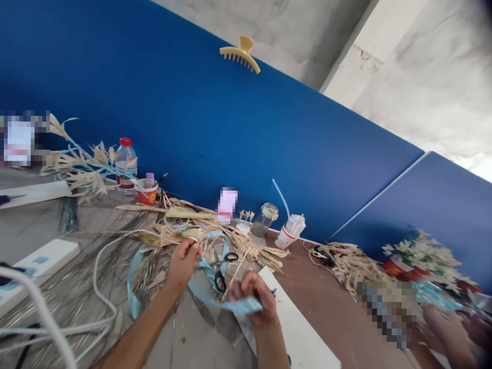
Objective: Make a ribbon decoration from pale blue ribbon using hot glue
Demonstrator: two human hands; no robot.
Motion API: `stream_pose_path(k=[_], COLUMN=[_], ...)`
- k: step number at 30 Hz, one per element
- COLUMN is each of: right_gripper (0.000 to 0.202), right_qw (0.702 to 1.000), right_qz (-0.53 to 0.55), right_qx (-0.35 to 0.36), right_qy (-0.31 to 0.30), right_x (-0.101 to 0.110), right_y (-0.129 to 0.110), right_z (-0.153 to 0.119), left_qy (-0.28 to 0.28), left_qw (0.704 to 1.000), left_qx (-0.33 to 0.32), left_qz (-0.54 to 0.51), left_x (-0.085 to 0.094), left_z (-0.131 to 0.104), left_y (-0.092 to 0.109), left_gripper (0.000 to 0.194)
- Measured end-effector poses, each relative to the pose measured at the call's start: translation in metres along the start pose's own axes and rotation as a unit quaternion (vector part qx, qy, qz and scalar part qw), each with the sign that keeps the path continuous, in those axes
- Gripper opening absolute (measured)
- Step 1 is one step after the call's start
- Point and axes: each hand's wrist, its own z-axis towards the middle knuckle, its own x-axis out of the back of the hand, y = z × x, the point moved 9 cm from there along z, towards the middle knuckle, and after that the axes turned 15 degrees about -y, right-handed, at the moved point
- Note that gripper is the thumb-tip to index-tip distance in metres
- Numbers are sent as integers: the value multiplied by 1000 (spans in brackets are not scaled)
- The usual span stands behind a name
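My left hand [183,264] is closed in a pinch over the pile of dry, straw-coloured husks [246,243]. What its fingertips grip is too small to make out; a pale husk piece lies right at them. Fingers curled, my right hand [258,297] holds a light-blue ribbon [215,302], slightly blurred, which stretches left across the table. More of the ribbon loops around my left hand. Between the hands lie black-handled scissors [220,282], their blades toward the husks. A white board [303,323] lies under and beside my right forearm.
A white cable [100,287] and a power strip [46,266] lie at left. Behind stand a red-capped bottle [126,164], a red cup [147,193], a glass jar [264,220] and a white cup [288,233] against the blue partition [184,118]. Another person's hand [448,328] is at right.
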Motion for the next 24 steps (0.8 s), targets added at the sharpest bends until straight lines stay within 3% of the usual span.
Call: stream_pose_path(k=[2,3,5,7,10,13,15,18,20,22,24], right_gripper=[68,70,59,45,53,77,71,53,45,42,49], right_qw=[992,991,987,935,843,788,773,761,769,805,861], right_qz=[31,-4,-155,-355,-536,-594,-598,-588,-552,-481,-402], right_qx=[1,-2,-13,-10,-35,-104,-119,-118,-115,-107,-82], right_qy=[-126,-132,-43,7,-45,-125,-175,-249,-301,-329,-301], right_x=[-17,-15,2,4,-21,-45,-62,-83,-94,-100,-96], right_y=[3,4,4,-2,8,25,28,26,24,18,3], right_z=[-2,-1,7,18,32,32,28,22,19,18,21], left_qy=[6,9,14,17,14,5,-1,-3,2,2,-2], left_qw=[1000,1000,1000,1000,999,999,999,999,999,998,998], left_qx=[4,9,19,24,26,31,36,43,43,41,48], left_qz=[-7,-6,-1,7,15,18,19,24,31,41,49], left_x=[1,1,2,3,3,1,0,0,0,0,-1], left_z=[0,0,-1,-1,-1,0,-1,-1,-2,-2,-3], left_y=[-2,-3,-5,-6,-10,-14,-17,-20,-21,-21,-21], left_gripper=[27,27,27,28,28,27,27,28,29,30,30])
